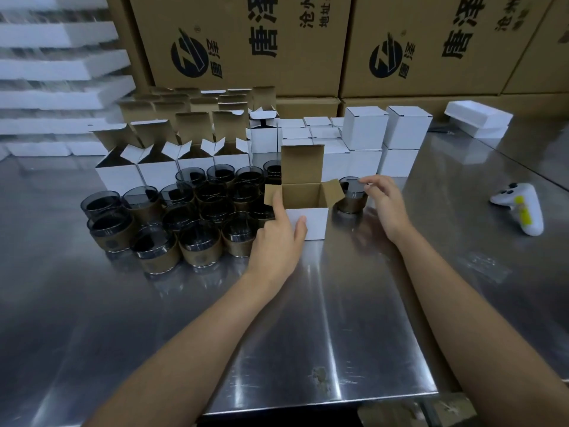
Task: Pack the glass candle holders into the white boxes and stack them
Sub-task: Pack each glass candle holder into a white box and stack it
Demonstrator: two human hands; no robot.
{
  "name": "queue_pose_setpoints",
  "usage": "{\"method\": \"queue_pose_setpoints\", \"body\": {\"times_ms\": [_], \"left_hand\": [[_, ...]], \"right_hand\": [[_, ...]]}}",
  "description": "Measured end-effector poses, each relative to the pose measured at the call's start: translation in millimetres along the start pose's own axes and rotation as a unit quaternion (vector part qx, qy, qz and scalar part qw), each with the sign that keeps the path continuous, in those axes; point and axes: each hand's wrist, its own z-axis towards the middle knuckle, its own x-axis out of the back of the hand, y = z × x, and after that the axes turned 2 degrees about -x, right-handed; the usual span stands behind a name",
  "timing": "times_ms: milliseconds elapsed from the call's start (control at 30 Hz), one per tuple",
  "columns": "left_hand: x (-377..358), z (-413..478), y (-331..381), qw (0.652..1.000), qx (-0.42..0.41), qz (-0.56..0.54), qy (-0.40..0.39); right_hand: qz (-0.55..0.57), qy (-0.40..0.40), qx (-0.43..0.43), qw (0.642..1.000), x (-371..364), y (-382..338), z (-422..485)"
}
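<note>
1 white box (308, 218) stands open-topped at the middle of the steel table (308, 318), its lid flap upright at the far side and its side flaps splayed. That leaves the mouth free for a holder to drop straight in. The left hand (277, 238) braces the box at its near-left corner, with the thumb flat on the white front face and the index finger running up the left flap. The fingers lie fairly straight, pressing rather than wrapping, probably so the light carton will not slide.

Just right of the box, touching or nearly touching its right flap, sits a single glass candle holder (351, 198), upright and apart from the main cluster of holders (184, 217) on the left. The right hand (386, 204) is on its right side, fingers loosely curved and holding nothing. Its fingertips (365, 181) are at the holder's rim, though motion blur hides whether they touch the glass.

Behind the cluster, more open boxes (154, 167) wait. Closed boxes (365, 127) are stacked in 2 tiers at the far right.
</note>
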Motion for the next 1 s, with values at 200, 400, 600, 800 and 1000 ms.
{"method": "queue_pose_setpoints", "body": {"times_ms": [200, 400, 600, 800, 1000], "left_hand": [[-4, 2, -1, 1.000, 0.006, -0.002, -0.014], [-8, 4, -3, 1.000, 0.004, 0.007, -0.010], [-10, 4, -7, 1.000, -0.003, -0.015, -0.007], [-12, 5, -8, 0.999, -0.012, -0.024, -0.019], [-14, 5, -9, 1.000, -0.023, 0.000, -0.011]], "right_hand": [[-0.042, -0.025, 0.038, 0.998, -5, 1, -2], [-0.087, -0.023, 0.029, 0.996, -7, 5, 1], [0.122, 0.035, -0.030, 0.991, 1, -12, 2], [0.164, 0.007, 0.072, 0.984, 2, -49, -8], [0.100, -0.050, 0.191, 0.975, -13, -70, -26]]}}
